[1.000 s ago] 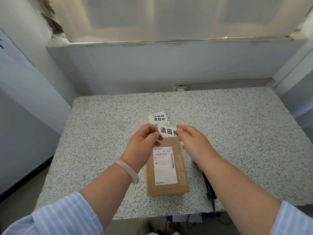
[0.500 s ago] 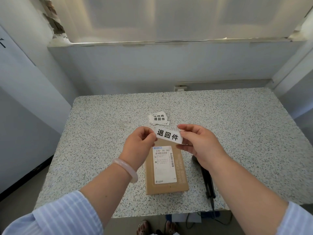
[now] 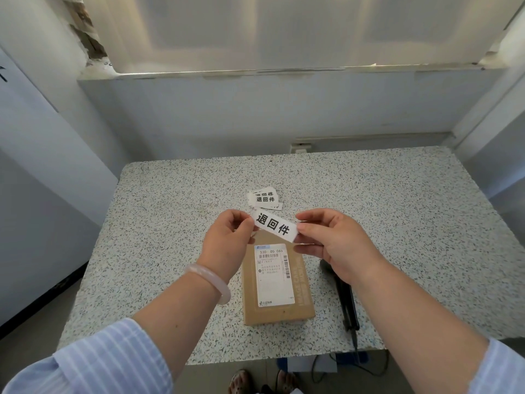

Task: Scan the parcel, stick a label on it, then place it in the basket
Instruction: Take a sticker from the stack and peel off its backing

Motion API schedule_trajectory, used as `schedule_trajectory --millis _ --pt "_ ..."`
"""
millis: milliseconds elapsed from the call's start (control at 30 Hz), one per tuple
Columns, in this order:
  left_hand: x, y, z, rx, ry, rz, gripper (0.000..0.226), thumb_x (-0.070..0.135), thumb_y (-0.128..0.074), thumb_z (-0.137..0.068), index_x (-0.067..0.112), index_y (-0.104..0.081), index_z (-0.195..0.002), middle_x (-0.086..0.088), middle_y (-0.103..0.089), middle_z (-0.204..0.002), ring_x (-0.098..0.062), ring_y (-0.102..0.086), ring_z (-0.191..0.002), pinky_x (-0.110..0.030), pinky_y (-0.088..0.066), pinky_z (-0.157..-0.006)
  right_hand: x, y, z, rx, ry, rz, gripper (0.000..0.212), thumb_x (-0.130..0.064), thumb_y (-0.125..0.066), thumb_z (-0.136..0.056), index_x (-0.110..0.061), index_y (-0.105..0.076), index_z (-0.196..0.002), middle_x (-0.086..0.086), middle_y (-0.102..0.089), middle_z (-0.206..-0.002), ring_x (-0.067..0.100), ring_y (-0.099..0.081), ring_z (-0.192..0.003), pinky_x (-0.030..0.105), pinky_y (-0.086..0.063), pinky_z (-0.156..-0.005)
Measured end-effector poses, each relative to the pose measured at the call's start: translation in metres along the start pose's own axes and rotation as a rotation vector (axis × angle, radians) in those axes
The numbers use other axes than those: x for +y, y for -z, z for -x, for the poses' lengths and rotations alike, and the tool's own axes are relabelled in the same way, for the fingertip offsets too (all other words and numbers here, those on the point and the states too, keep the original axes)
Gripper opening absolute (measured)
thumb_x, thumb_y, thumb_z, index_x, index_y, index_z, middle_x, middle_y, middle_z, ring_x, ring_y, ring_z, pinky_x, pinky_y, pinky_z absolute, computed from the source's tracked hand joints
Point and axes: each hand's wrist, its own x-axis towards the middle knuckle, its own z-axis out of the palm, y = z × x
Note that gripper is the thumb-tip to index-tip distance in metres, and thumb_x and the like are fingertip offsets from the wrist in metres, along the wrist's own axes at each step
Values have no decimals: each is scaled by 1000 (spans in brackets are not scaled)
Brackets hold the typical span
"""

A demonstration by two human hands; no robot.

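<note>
A flat brown cardboard parcel (image 3: pixel 277 304) lies on the speckled table (image 3: pixel 159 237), with a white shipping label (image 3: pixel 274 275) on its top face. Above its far end I hold a white sticker label (image 3: pixel 274 226) printed with black characters. My left hand (image 3: pixel 228 243) pinches the sticker's left end. My right hand (image 3: pixel 338 245) pinches its right end. The sticker is tilted and does not touch the parcel. No basket is in view.
A small pile of the same white stickers (image 3: pixel 264 199) lies on the table behind my hands. A black scanner (image 3: pixel 343 297) with a cable lies to the right of the parcel, partly under my right forearm. A wall rises behind the table.
Both hands have spread apart, so the whole sticker now shows stretched between them. The parcel and the scanner have not moved.
</note>
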Motion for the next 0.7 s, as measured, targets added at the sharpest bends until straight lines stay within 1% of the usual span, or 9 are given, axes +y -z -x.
schedule_trajectory --millis 67,167,200,267,333,400,533,633,700 --pt "-3 0 1 37 -104 -148 21 24 -61 -89 20 -54 -108 1 -62 -107 -9 -59 -81 -21 -50 -68 0 0 1 29 36 52 13 4 -66 -85 -6 -66 -92 13 -77 -84 23 -73 -74 39 -61 -71" --pt "-6 1 8 180 -456 -594 32 41 -61 -83 28 -54 -112 11 -46 -111 -6 -43 -100 -27 -37 -92 1 -2 2 81 97 95 11 4 -68 -83 -6 -66 -88 12 -76 -80 24 -74 -73 41 -60 -73" --pt "-4 0 11 171 -571 -678 33 47 -58 -82 31 -57 -110 13 -44 -109 -5 -38 -103 -28 -32 -94 1 -3 3 83 112 92 11 3 -69 -83 -6 -66 -88 11 -76 -78 23 -73 -72 41 -61 -73" --pt "1 -4 16 69 -712 -693 36 55 -56 -80 34 -62 -108 15 -51 -108 -4 -41 -104 -29 -33 -93 0 -5 4 63 135 74 11 2 -70 -82 -6 -67 -88 10 -75 -75 24 -73 -72 41 -61 -74" --pt "3 -7 19 3 -756 -626 37 55 -57 -79 32 -67 -105 13 -64 -105 -3 -50 -102 -29 -38 -91 0 -7 5 32 141 32 11 0 -71 -82 -8 -67 -88 12 -74 -76 25 -73 -73 41 -60 -74" --pt "6 -9 21 -7 -736 -559 30 48 -63 -81 30 -70 -103 15 -70 -99 -1 -55 -97 -30 -45 -89 0 -8 5 -7 125 -22 12 1 -70 -82 -8 -66 -89 12 -75 -78 26 -73 -74 38 -59 -73" --pt "7 -9 24 24 -715 -461 23 36 -71 -79 27 -72 -100 14 -72 -91 -5 -63 -88 -36 -52 -81 2 -7 6 -46 95 -78 12 3 -66 -84 -6 -65 -91 11 -74 -80 25 -72 -76 37 -59 -73" --pt "6 -8 24 47 -721 -479 24 36 -72 -78 28 -71 -100 15 -72 -91 -6 -63 -88 -39 -52 -80 2 -6 8 -62 91 -12 5 -4 -62 -89 -4 -67 -89 14 -74 -82 26 -72 -81 43 -57 -80" --pt "7 -7 23 62 -744 -532 23 37 -72 -77 29 -71 -99 15 -72 -90 -6 -63 -86 -40 -51 -79 3 -7 10 -80 98 57 9 -8 -61 -91 -3 -69 -89 16 -74 -86 28 -72 -85 46 -56 -85"
